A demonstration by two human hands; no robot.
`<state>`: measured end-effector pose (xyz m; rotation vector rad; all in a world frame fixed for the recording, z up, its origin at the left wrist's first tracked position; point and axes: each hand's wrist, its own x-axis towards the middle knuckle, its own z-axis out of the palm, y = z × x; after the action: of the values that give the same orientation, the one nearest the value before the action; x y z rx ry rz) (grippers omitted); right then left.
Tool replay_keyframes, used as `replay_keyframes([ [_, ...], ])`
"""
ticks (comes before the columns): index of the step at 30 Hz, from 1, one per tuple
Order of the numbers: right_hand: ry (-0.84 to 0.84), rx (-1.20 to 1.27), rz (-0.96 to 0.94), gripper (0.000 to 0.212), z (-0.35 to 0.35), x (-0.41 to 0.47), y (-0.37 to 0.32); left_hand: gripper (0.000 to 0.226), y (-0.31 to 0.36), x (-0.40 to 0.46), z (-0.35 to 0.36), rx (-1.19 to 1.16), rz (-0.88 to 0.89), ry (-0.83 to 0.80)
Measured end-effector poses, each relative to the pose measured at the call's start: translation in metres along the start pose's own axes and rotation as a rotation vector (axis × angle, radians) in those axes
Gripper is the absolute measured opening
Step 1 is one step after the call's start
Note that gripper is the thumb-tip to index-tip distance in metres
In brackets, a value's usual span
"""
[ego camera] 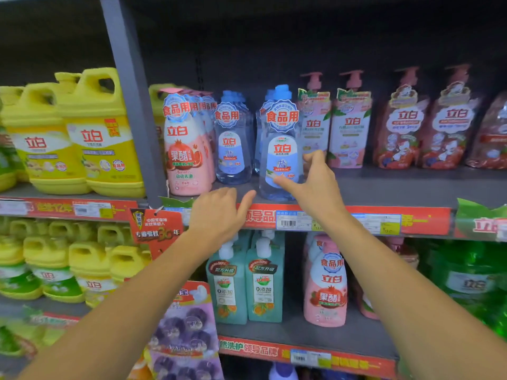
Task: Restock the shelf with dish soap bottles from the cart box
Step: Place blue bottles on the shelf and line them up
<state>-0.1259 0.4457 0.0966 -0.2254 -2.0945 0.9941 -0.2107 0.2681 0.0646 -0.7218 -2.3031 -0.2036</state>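
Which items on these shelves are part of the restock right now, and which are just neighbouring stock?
In the job:
- clear blue dish soap bottle, gripped by the right hand
- second blue bottle already standing behind
- left hand, at the shelf edge

Just neighbouring stock:
- yellow jugs
- pink pomegranate bottle
- pink pump bottles
- teal pump bottles, lower shelf

I see yellow jugs (101,138) left of a grey upright post (129,105), pink pump pouches (349,124) and red pouches (400,127) at right, teal pump bottles (264,286) below, and red price strips (356,218).
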Motion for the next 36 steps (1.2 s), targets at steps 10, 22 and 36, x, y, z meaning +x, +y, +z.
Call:
replay_keyframes([
  [10, 0.050, -0.273, 0.010, 0.054, 0.004, -0.002, -0.005, 0.064, 0.001, 0.003, 0.025, -0.053, -0.006, 0.255],
  [22, -0.057, -0.294, 0.132, 0.058, 0.017, 0.029, -0.012, 0.059, 0.001, 0.006, 0.031, -0.063, 0.048, 0.369],
  [36, -0.068, -0.294, 0.255, 0.058, 0.045, 0.054, -0.018, 0.059, 0.005, 0.009, 0.029, -0.070, 0.009, 0.303],
])
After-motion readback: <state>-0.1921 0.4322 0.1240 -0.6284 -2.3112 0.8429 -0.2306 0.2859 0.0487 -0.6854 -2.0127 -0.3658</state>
